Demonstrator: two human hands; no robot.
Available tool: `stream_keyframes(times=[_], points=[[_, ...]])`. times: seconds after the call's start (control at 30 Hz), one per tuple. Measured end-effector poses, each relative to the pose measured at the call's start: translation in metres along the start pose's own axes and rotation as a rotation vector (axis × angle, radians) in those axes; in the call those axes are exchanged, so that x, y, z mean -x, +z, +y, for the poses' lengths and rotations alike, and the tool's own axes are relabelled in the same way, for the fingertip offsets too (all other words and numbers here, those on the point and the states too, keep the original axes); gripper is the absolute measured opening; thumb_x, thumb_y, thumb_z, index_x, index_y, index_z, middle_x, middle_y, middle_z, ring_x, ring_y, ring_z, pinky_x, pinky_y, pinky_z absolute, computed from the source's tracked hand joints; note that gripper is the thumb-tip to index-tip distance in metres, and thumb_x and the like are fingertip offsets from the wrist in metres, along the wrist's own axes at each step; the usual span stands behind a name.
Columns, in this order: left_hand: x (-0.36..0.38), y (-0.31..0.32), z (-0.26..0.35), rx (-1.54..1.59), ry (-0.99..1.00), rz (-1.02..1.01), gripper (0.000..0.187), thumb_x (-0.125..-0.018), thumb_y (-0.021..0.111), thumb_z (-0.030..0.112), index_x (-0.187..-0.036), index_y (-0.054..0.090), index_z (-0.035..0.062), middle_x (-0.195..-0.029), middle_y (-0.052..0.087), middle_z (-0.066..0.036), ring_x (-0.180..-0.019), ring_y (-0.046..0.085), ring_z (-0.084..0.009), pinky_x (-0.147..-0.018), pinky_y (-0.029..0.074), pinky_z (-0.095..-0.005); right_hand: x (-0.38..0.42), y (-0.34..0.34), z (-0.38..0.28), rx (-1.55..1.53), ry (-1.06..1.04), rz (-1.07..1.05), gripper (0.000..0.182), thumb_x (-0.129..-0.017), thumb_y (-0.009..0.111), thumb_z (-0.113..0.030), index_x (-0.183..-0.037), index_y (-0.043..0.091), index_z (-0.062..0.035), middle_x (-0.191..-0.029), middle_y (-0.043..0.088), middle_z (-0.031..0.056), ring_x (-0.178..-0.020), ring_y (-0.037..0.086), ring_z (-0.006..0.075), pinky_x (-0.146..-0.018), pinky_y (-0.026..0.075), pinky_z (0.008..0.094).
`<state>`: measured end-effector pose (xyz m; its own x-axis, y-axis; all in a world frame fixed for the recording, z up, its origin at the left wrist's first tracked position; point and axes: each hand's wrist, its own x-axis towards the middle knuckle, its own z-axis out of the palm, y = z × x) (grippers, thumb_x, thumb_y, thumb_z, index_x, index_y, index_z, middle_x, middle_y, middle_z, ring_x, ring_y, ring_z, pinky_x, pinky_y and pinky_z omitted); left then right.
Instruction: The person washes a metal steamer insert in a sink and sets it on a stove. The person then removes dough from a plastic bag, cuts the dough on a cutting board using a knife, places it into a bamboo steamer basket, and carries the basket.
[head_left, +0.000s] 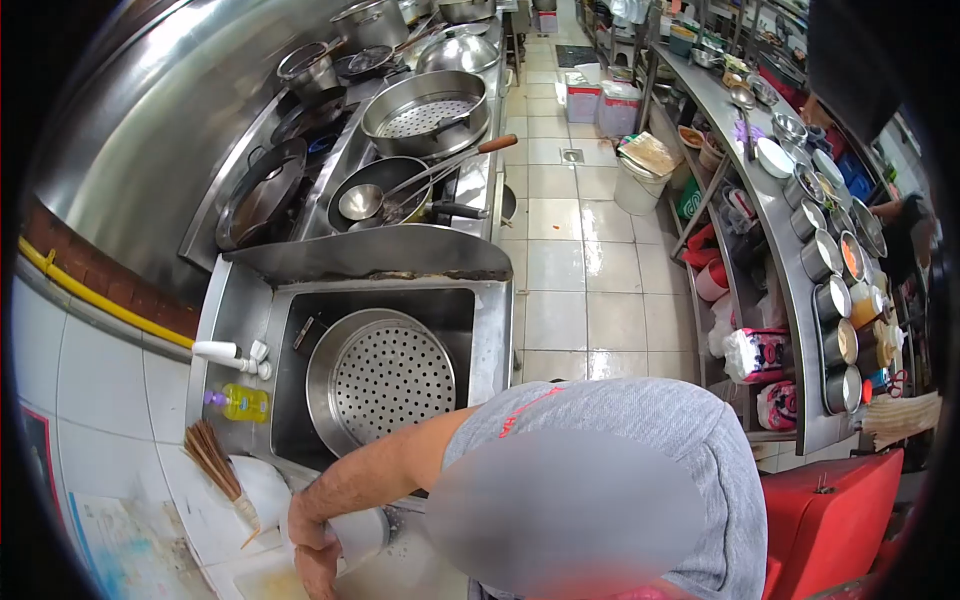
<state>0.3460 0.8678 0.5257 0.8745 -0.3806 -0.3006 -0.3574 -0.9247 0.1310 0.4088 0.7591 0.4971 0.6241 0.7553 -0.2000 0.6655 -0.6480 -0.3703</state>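
Neither of my own hands can be made out. A co-worker in a grey shirt (680, 425) bends across the lower middle, with the head blurred. That person's bare forearm (365, 480) reaches down to the left, and the hand (312, 545) is bent beside a white container (362, 535); what the fingers hold is hidden. Above the arm, a perforated round steel steamer pan (392, 385) sits in the steel sink (490, 345). On the ledge at left lie a yellow-green soap bottle (243, 402) and a white tap (225, 352). A bamboo brush (215, 465) lies below them.
Behind the sink, the stove holds a wok (375, 195) with a ladle (360, 202) and a large steamer (425, 115). A tiled aisle (560, 290) runs beside it. At right are a steel counter (775, 270) with several metal pots and a red box-like object (845, 510).
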Motion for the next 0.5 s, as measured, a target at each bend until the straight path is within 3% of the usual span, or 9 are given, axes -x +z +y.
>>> stream_keyframes(times=[0.03,0.1,0.17,0.2,0.23,0.27,0.33,0.4,0.5], points=[[0.004,0.000,-0.004,0.018,0.000,0.021,0.035,-0.068,0.068,0.026,-0.088,0.064,-0.0020,-0.076,0.064,-0.019,-0.073,0.063,-0.0272,-0.071,0.047,-0.0347,0.005,-0.008,-0.004,-0.018,0.032,-0.124,0.036,-0.069,0.060,-0.035,-0.089,0.069,-0.0066,-0.087,0.066,0.0091,-0.083,0.062,0.0238,-0.076,0.045,0.0391],[0.010,0.000,-0.009,0.077,0.017,0.066,0.035,-0.067,0.068,0.026,-0.088,0.065,-0.0022,-0.076,0.064,-0.019,-0.072,0.063,-0.0270,-0.071,0.047,-0.0345,-0.011,-0.001,-0.006,0.022,0.115,-0.084,0.040,-0.070,0.060,-0.041,-0.091,0.070,-0.0083,-0.087,0.067,0.0069,-0.083,0.062,0.0242,-0.077,0.045,0.0391],[0.022,-0.002,-0.012,0.170,0.090,0.131,0.026,-0.075,0.064,0.022,-0.089,0.065,0.0009,-0.072,0.062,-0.019,-0.066,0.061,-0.0262,-0.062,0.045,-0.0349,-0.019,0.007,-0.006,0.051,0.117,-0.029,0.042,-0.069,0.067,-0.044,-0.092,0.070,-0.0087,-0.090,0.067,0.0079,-0.086,0.063,0.0223,-0.083,0.046,0.0403],[0.019,0.007,-0.030,0.240,0.040,0.134,0.025,-0.075,0.064,0.021,-0.089,0.065,0.0001,-0.072,0.063,-0.018,-0.065,0.061,-0.0244,-0.062,0.046,-0.0344,-0.056,0.023,0.010,0.123,-0.005,0.048,0.040,-0.067,0.071,-0.041,-0.090,0.070,-0.0081,-0.091,0.067,0.0095,-0.088,0.063,0.0238,-0.080,0.049,0.0407],[0.018,0.019,-0.049,0.314,-0.018,0.145,0.024,-0.075,0.064,0.019,-0.089,0.065,-0.0007,-0.073,0.064,-0.016,-0.065,0.061,-0.0227,-0.063,0.046,-0.0339,-0.023,0.018,0.010,-0.180,-0.029,0.142,0.026,-0.069,0.065,-0.028,-0.082,0.069,-0.0057,-0.084,0.066,0.0165,-0.077,0.064,0.0295,-0.066,0.052,0.0410],[0.024,0.020,-0.042,0.300,-0.063,0.284,0.022,-0.076,0.062,0.017,-0.088,0.065,-0.0017,-0.073,0.065,-0.012,-0.067,0.061,-0.0193,-0.065,0.046,-0.0320,-0.015,0.019,0.010,-0.167,-0.041,0.340,0.021,-0.066,0.064,-0.020,-0.079,0.068,-0.0045,-0.081,0.066,0.0174,-0.076,0.064,0.0312,-0.067,0.052,0.0410],[0.025,0.032,-0.052,0.388,-0.058,0.350,0.020,-0.076,0.061,0.010,-0.092,0.063,-0.0016,-0.078,0.065,-0.013,-0.071,0.060,-0.0191,-0.067,0.046,-0.0306,-0.008,0.012,0.008,-0.071,-0.153,0.296,0.020,-0.065,0.062,-0.014,-0.083,0.067,-0.0054,-0.084,0.065,0.0166,-0.081,0.063,0.0324,-0.069,0.051,0.0404],[0.029,0.038,-0.043,0.449,-0.054,0.430,0.026,-0.076,0.061,0.007,-0.100,0.059,-0.0015,-0.086,0.064,-0.014,-0.076,0.059,-0.0213,-0.071,0.046,-0.0311,0.001,0.014,0.007,-0.208,-0.241,0.421,0.017,-0.067,0.062,-0.015,-0.080,0.066,-0.0036,-0.081,0.064,0.0162,-0.077,0.062,0.0325,-0.066,0.049,0.0411],[0.034,0.043,-0.021,0.408,-0.115,0.598,0.027,-0.076,0.060,0.005,-0.103,0.057,-0.0009,-0.094,0.062,-0.015,-0.085,0.058,-0.0284,-0.078,0.044,-0.0343,0.024,0.021,0.009,-0.555,-0.356,0.847,0.014,-0.071,0.060,-0.008,-0.084,0.063,-0.0040,-0.084,0.063,0.0152,-0.080,0.061,0.0307,-0.069,0.047,0.0391]])
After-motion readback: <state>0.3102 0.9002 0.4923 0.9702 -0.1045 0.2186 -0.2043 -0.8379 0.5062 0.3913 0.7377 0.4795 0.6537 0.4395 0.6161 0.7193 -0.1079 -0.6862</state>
